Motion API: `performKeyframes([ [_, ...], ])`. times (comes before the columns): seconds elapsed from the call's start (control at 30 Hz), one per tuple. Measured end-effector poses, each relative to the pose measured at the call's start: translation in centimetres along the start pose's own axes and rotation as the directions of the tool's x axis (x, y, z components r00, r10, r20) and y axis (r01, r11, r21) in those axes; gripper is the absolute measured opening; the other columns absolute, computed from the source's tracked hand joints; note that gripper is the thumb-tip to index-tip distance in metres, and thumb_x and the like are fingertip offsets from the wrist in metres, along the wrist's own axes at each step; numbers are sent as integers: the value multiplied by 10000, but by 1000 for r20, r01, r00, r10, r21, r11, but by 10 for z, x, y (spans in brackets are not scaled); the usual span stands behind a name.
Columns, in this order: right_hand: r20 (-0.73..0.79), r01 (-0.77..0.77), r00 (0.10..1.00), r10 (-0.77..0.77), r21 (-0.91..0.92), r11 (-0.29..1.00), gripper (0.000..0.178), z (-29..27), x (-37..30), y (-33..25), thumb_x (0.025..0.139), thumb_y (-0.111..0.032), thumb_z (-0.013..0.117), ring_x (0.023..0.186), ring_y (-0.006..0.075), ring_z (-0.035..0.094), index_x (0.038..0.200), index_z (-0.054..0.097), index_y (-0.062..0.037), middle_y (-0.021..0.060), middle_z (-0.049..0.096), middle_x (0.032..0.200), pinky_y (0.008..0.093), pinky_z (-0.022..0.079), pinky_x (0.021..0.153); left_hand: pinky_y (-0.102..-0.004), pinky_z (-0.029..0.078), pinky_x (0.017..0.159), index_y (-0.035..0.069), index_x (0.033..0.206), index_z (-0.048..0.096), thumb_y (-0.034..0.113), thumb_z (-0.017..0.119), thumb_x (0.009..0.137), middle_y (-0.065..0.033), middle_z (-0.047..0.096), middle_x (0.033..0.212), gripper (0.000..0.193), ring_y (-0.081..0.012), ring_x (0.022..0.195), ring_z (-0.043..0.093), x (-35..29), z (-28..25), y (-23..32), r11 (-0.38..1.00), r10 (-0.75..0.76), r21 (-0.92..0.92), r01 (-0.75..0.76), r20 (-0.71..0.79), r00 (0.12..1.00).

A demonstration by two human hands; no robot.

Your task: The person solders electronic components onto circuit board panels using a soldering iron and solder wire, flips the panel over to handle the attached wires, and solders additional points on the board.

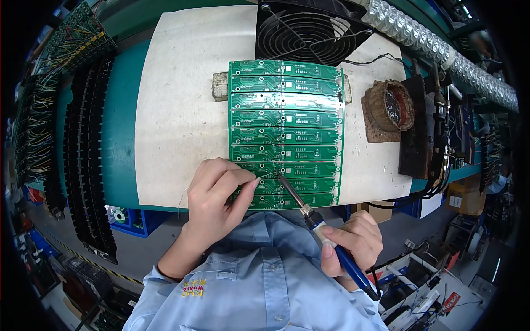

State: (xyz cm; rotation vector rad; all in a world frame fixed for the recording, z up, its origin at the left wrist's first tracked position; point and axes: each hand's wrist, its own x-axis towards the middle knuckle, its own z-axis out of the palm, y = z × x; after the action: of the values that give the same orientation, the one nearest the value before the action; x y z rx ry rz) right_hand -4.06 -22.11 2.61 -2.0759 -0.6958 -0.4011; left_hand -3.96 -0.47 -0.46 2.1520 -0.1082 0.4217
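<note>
A green circuit board panel, divided into several long strips, lies in front of me. My right hand is closed around the blue and white handle of a soldering iron. The iron slants up and to the left, its tip at a strip in the panel's lower part. My left hand is at the panel's lower left, thumb and forefinger pinching a thin solder wire that reaches toward the iron's tip. Whether wire and tip touch is too small to tell.
A black fan stands behind the panel. To the right are a round, crusted tin and a dark stand. Long black slotted racks lie at left, beside wired boards. A silvery duct crosses the upper right.
</note>
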Motion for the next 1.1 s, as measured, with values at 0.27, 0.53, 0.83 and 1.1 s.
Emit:
performKeyframes([
  [0.27, -49, 27, 998, -27, -8, 1000, 184, -2, -1, 3, 694, -155, 627, 437, 123, 365, 840, 672, -52, -8, 485, 536, 246, 365, 510, -269, 402, 637, 16, 784, 603, -24, 663, 685, -58, 554, 779, 122, -190, 696, 493, -1, -1, -3, 999, 43, 20, -42, -46, 998],
  [0.53, -454, -444, 825, 335, -156, 883, 229, -5, 16, 50, 785, -121, 605, 795, 137, 450, 1002, 573, -53, 81, 530, 889, 268, 362, 733, -268, 401, 650, 5, 809, 583, -45, 642, 698, -75, 550, 794, 136, -188, 697, 485, -9, 2, -8, 996, -39, -90, 20, -221, 975],
  [0.83, -466, -224, 702, 538, 573, 788, 176, -15, -16, 28, 775, -134, 612, 645, 112, 394, 902, 528, -46, 48, 491, 754, 254, 350, 645, -275, 393, 659, 33, 784, 595, -30, 638, 697, -74, 538, 818, 115, -192, 720, 470, -10, -4, -1, 999, -11, -49, 3, -183, 983],
  [1.1, -212, -55, 971, 115, 269, 962, 181, -10, -28, 8, 681, -130, 677, 457, 118, 383, 795, 552, -65, 2, 505, 574, 228, 352, 496, -279, 385, 657, 51, 757, 601, 4, 659, 680, -67, 544, 861, 107, -194, 751, 470, -20, -2, 3, 998, 55, -32, -57, -64, 996],
])
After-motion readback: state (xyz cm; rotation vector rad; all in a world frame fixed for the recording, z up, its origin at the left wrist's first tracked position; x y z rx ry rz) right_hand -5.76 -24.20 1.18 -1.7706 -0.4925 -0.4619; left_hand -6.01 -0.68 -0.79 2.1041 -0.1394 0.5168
